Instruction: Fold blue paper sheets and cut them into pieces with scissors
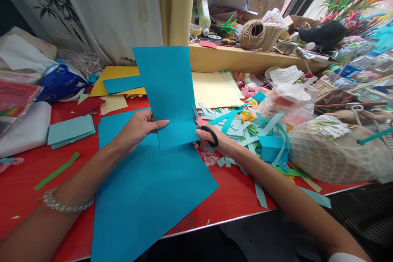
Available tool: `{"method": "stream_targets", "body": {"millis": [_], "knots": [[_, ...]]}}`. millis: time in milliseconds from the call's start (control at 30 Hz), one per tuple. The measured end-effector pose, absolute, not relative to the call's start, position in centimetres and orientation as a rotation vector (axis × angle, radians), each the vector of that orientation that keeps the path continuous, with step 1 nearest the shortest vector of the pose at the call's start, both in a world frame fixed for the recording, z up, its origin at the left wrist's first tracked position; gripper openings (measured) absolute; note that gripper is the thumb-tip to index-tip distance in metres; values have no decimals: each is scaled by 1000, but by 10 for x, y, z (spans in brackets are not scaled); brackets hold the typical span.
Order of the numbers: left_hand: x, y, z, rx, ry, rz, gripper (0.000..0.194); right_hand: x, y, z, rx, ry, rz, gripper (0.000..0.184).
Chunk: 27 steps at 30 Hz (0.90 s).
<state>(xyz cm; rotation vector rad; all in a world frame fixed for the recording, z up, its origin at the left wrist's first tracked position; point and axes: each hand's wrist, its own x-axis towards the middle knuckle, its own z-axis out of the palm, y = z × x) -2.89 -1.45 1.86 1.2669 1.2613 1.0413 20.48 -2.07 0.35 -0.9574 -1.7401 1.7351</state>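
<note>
One blue sheet (pixel 167 90) runs twelve-to-six, left hand (pixel 139 129) pinching it, right hand (pixel 224 143) gripping scissors (pixel 197 123) at its four-o'clock edge.

blue paper (pixel 168 90), black-handled scissors (pixel 210 128)

To my left I see a blue packet (pixel 61 78) at the red bench's (pixel 23 196) back, before a hanging sheet (pixel 123 24) painted with bamboo. Ahead of me, a ledge (pixel 245 63) carries a twine ball (pixel 249 36) and a bottle (pixel 203 13); rightward lies a net-wrapped bundle (pixel 325 155).
</note>
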Motion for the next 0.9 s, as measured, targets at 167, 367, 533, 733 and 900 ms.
{"method": "stream_targets", "body": {"millis": [167,367,533,733,900], "knots": [[-30,-14,14,1284,1239,1016,26,202,-25,9,-1011,-1743,1673,45],[-29,-15,14,1307,1258,1009,28,199,-30,11,-1093,-1675,1627,44],[-28,-17,16,1308,1265,1006,27,198,-33,11,-1079,-1626,1609,43],[-27,-16,16,1283,1251,1013,26,196,-34,11,-1102,-1637,1563,45],[-26,-17,17,1261,1245,1009,26,196,-34,9,-1067,-1597,1578,45]]}}
